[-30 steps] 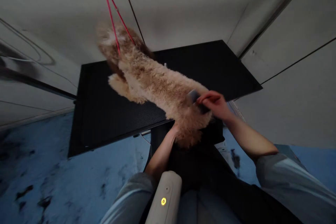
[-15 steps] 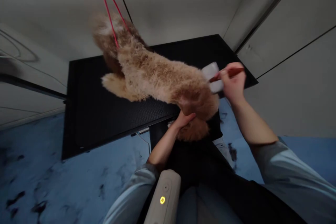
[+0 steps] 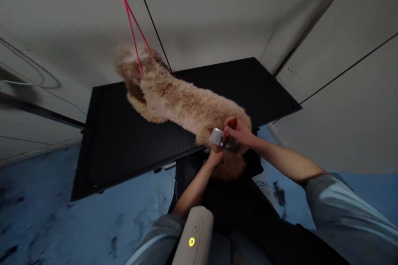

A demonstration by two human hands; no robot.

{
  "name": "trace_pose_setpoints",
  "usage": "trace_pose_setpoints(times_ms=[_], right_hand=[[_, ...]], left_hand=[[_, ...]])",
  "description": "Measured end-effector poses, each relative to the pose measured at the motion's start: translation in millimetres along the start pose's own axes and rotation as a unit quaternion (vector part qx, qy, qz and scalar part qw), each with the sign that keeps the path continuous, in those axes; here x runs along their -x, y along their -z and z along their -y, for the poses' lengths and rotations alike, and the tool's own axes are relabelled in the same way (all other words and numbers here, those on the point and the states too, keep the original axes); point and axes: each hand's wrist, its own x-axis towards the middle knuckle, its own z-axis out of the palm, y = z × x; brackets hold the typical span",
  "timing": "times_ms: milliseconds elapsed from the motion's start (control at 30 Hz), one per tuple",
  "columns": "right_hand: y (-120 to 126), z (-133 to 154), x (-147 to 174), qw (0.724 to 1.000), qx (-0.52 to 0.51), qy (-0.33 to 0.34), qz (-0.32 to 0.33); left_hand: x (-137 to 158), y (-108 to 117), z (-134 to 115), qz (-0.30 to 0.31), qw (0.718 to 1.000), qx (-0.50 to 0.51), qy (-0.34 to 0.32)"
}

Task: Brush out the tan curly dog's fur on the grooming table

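Observation:
A curly tan dog (image 3: 192, 105) stands on a black grooming table (image 3: 121, 153), its head at the far left and its rump toward me. My right hand (image 3: 241, 131) is closed around the reddish-brown handle of a slicker brush (image 3: 215, 136), whose pale head lies against the fur of the dog's hind leg. Just below the brush, my left hand (image 3: 215, 158) grips that hind leg (image 3: 230, 167), its fingers partly hidden by fur. A pink loop leash (image 3: 134, 35) runs from above down to the dog's neck.
Close to my chest is a pale device (image 3: 194, 232) with a yellow light. A dark arm (image 3: 40, 109) meets the table's left end. Behind stands a grey wall (image 3: 211, 4). Dark tufts (image 3: 280, 193) lie on the blue floor (image 3: 130, 219).
My right hand has brought the brush from behind the rump leftward and down to the hind leg. My left hand keeps its hold. The dog's head appears lower in view.

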Motion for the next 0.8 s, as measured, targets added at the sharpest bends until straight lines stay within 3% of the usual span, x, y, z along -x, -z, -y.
trace_pose_setpoints(times_ms=[67, 133, 167, 233, 300, 333, 400, 467, 500, 567, 633, 667, 700, 767, 800], right_hand=[[-7.1, -6.7, 2.9, 0.997, -0.005, 0.002, -0.075], [-10.3, -9.7, 6.7, 0.977, -0.005, 0.071, -0.199], [-12.0, -10.2, 10.0, 0.970, -0.001, 0.097, -0.224], [-16.1, -10.4, 17.9, 0.981, 0.013, 0.088, -0.170], [-17.2, -9.3, 23.1, 0.997, 0.020, 0.031, -0.066], [-15.3, -7.8, 23.6, 0.999, 0.020, 0.016, -0.048], [-7.1, -2.5, 22.4, 0.990, 0.012, 0.052, -0.127], [1.3, 3.9, 22.6, 0.956, 0.014, 0.147, -0.253], [3.8, 6.0, 24.1, 0.947, 0.023, 0.179, -0.266], [6.1, 5.8, 27.9, 0.968, 0.035, 0.168, -0.181], [9.8, -0.2, 29.2, 0.990, 0.022, 0.104, -0.093], [13.4, -4.1, 28.6, 0.990, 0.008, 0.090, -0.110], [17.8, -7.7, 27.9, 0.980, -0.006, 0.099, -0.171], [25.1, -13.1, 28.8, 0.934, -0.020, 0.156, -0.321], [26.2, -14.7, 30.9, 0.920, -0.017, 0.177, -0.350]], left_hand=[[2.4, 2.5, -1.5, -0.016, 1.000, -0.001, 0.001], [4.3, 4.2, -3.8, -0.020, 1.000, -0.006, 0.008], [4.7, 4.7, -5.1, -0.021, 1.000, -0.009, 0.010], [4.1, 5.3, -8.0, -0.019, 1.000, -0.010, 0.012], [1.3, 6.6, -11.8, -0.019, 1.000, -0.008, 0.005], [-0.8, 7.7, -14.2, -0.021, 1.000, -0.012, -0.001], [-6.0, 10.5, -20.2, -0.025, 0.999, -0.030, -0.010], [-11.6, 13.0, -27.9, -0.021, 0.999, -0.046, -0.006], [-14.4, 14.0, -32.4, -0.014, 0.999, -0.052, 0.000], [-19.3, 15.9, -42.2, 0.010, 0.998, -0.063, 0.009], [-23.3, 18.2, -52.1, 0.030, 0.996, -0.079, 0.016], [-24.9, 19.7, -56.7, 0.032, 0.995, -0.088, 0.020], [-26.5, 21.3, -60.9, 0.030, 0.994, -0.097, 0.026], [-29.5, 25.0, -67.5, 0.019, 0.992, -0.117, 0.038], [-31.0, 26.7, -69.8, 0.015, 0.991, -0.126, 0.040]])
